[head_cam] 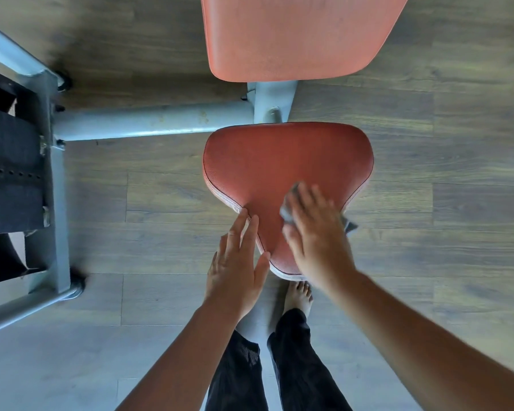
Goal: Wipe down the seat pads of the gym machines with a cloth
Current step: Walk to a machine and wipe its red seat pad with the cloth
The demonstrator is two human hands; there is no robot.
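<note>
My right grip (318,238) is pressing flat, fingers spread and straight, on a small crumpled grey cloth (287,214); it is not clamping the cloth, only bearing down on it. The cloth is lying on the near right part of the red, rounded-triangular padded vinyl seat pad (279,161), with one corner poking out past the pad's right edge. My left grip (238,262) is also apart, with its fingers lying straight along the pad's near left edge and the thumb resting on the top surface. The seat pad is sitting on a pale grey painted steel tube frame (160,121). A paler orange vinyl back pad (294,34) is showing beyond it. I am standing barefoot on grey-brown wood-plank flooring (457,143).
</note>
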